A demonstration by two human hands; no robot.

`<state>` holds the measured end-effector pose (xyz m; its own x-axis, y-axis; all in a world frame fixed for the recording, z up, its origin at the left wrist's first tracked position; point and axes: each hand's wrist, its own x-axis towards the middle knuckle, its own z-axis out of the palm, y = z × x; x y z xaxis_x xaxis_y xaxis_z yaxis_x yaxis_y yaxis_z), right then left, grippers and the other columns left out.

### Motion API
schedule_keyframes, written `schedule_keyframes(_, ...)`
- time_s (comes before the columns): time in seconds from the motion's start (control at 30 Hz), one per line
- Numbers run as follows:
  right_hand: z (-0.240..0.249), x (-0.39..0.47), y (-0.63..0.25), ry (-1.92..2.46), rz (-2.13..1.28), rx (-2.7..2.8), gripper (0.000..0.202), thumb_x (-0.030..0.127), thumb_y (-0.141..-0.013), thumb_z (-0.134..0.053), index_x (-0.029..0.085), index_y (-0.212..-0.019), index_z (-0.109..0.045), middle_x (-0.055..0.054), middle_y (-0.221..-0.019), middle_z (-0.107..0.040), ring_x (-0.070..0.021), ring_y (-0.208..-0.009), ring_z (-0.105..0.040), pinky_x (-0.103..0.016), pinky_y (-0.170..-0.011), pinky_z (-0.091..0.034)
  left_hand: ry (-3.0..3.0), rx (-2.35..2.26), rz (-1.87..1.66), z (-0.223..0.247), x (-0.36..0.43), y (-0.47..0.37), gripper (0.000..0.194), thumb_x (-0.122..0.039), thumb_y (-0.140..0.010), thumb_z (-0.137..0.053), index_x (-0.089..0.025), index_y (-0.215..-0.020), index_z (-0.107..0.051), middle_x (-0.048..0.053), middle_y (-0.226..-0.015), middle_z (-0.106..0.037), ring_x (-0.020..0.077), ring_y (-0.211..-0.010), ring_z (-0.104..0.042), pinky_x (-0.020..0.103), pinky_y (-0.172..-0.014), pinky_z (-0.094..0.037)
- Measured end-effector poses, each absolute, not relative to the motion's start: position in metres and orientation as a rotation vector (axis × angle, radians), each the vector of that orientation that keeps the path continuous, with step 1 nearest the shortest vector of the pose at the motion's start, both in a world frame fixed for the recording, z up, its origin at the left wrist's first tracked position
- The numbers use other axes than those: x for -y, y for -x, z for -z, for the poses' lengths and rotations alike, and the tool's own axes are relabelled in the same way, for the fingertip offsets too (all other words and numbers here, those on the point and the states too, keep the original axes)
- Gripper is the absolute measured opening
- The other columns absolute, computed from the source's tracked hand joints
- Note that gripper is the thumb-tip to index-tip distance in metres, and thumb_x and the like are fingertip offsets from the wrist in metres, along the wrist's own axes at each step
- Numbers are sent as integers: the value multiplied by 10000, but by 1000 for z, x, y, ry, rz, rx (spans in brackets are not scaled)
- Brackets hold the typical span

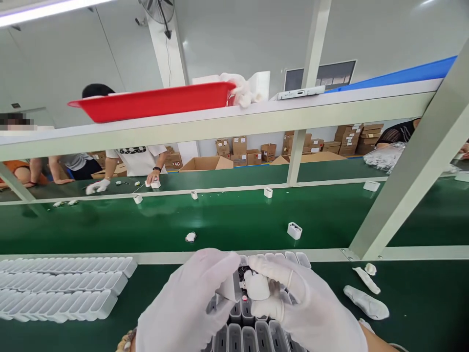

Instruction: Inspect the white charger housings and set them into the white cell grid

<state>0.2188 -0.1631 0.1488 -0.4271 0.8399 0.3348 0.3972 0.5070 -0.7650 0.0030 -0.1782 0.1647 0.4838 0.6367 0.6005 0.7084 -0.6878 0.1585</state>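
White gloves cover both of my hands, which meet at the bottom centre of the head view. My left hand (186, 303) is closed around a white plastic housing (230, 288). Between the thumb and fingers of my right hand (311, 303) is a small circuit board (242, 276) with a white block (257, 285) on it. The board is close against the housing; whether it is partly inside, I cannot tell. Below my hands stand rows of open white housings (249, 337), partly hidden by the gloves.
More white housings (106, 303) line the left. Fingertip pieces and a glove scrap (366, 303) lie right. Ahead runs a green belt (234, 215) with a filled housing (294, 230) and a loose board (191, 237). A shelf frame (414, 156) crosses above; co-workers sit beyond.
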Motion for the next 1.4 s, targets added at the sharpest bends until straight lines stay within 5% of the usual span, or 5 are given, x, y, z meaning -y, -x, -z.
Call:
schedule_keyframes(0.8,-135,170,-215,1176,-556,2141,86,278,-860,-703,293,-776,-696,10,-755,-711,-210,-672,-658,-338,-688,-535,2634,1215,963,-162,180,-6,625,-53,-783,-579,-334,-1334,-491,25,-1190,-734,212,-1070,-720,318,-843,-632)
schedule_keyframes(0.87,-133,169,-214,1198,-569,2107,111,254,-821,-748,317,-912,-750,19,-755,-721,-221,-685,-675,-347,-700,-550,2655,1257,954,-159,180,-6,643,-64,-782,-591,-341,-1353,-489,28,-1219,-723,219,-1095,-712,335,-865,-632)
schedule_keyframes(1.03,-112,164,-211,1043,-510,1840,854,352,-594,-949,310,-1383,-625,-13,-925,-787,-280,-789,-727,-410,-759,-600,2635,1406,986,-149,178,0,708,-128,-778,-693,-383,-1398,-467,22,-1311,-694,235,-1137,-709,361,-912,-637)
schedule_keyframes(1.17,-108,168,-206,1135,-478,1835,621,418,-601,-937,312,-1187,-759,-65,-1079,-793,-364,-966,-738,-447,-789,-619,2532,1539,1042,-142,178,4,784,-178,-756,-767,-410,-1434,-446,14,-1310,-698,261,-1147,-711,375,-887,-656)
schedule_keyframes(1.4,-110,170,-207,1404,-902,2014,669,524,-805,-721,353,-1437,-586,-63,-1433,-632,-400,-1268,-614,-481,-934,-595,2482,1536,1089,-125,179,2,692,-217,-815,-727,-424,-1423,-468,19,-1312,-694,271,-1149,-709,343,-779,-677)
